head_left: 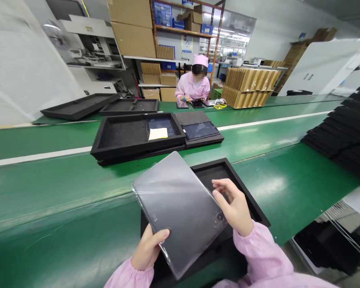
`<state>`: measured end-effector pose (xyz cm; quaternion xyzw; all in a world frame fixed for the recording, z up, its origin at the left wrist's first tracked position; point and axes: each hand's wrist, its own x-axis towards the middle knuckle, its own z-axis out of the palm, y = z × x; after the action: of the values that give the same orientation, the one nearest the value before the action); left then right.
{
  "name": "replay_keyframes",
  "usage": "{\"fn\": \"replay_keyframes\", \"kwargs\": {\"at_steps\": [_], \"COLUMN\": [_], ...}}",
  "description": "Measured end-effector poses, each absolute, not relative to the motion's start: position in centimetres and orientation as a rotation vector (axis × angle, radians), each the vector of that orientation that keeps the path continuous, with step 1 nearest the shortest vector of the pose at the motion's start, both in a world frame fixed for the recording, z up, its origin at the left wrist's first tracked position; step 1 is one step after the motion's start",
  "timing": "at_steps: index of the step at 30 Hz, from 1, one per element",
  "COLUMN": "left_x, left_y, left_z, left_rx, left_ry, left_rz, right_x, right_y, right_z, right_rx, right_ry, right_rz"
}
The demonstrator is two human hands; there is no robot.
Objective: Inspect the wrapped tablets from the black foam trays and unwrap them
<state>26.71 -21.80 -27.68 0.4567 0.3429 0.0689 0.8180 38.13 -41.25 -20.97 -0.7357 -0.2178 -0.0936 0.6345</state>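
Note:
A grey tablet [180,208] in a clear film sleeve is held tilted above the bench, its back with the camera towards me. My left hand [148,246] grips its lower left edge, thumb on the back and fingers hidden underneath. My right hand [234,204] is beside the right edge near the camera corner, fingers curved and apart from the thumb; whether it touches the sleeve I cannot tell. Beneath the tablet lies a black foam tray [240,182], partly covered by it.
Ahead, a black foam tray [117,134] holds a tablet with a yellow paper [158,133]. Another tablet [201,131] lies on foam to its right. Stacked black trays [342,132] stand at right. Across the green bench a person in pink [195,86] handles devices near cardboard dividers [249,88].

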Motion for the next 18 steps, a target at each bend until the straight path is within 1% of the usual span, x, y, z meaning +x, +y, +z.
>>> {"fn": "replay_keyframes", "kwargs": {"at_steps": [4, 7, 9, 13, 15, 18], "left_x": [26.9, 27.2, 27.2, 27.3, 27.4, 27.5], "left_y": [-22.1, -22.2, -22.3, -22.5, -22.5, -22.4], "left_z": [-27.9, -28.3, -28.3, -27.6, -27.1, -26.8], "left_rx": [1.032, 1.125, 1.151, 1.126, 1.124, 1.098], "left_ry": [0.675, 0.637, 0.624, 0.669, 0.682, 0.714], "left_rz": [0.142, 0.168, 0.176, 0.155, 0.155, 0.156], "right_x": [37.4, 36.3, 36.0, 36.6, 37.4, 38.7], "right_y": [-42.9, -43.4, -43.9, -46.2, -48.1, -51.3], "right_z": [-23.8, -25.0, -25.4, -25.6, -25.6, -25.3], "right_rx": [-1.71, -1.665, -1.551, -1.284, -1.274, -1.436], "right_ry": [-0.332, -0.206, -0.088, 0.272, 0.387, 0.417], "right_rz": [0.33, 0.484, 0.463, 0.259, 0.127, -0.195]}}
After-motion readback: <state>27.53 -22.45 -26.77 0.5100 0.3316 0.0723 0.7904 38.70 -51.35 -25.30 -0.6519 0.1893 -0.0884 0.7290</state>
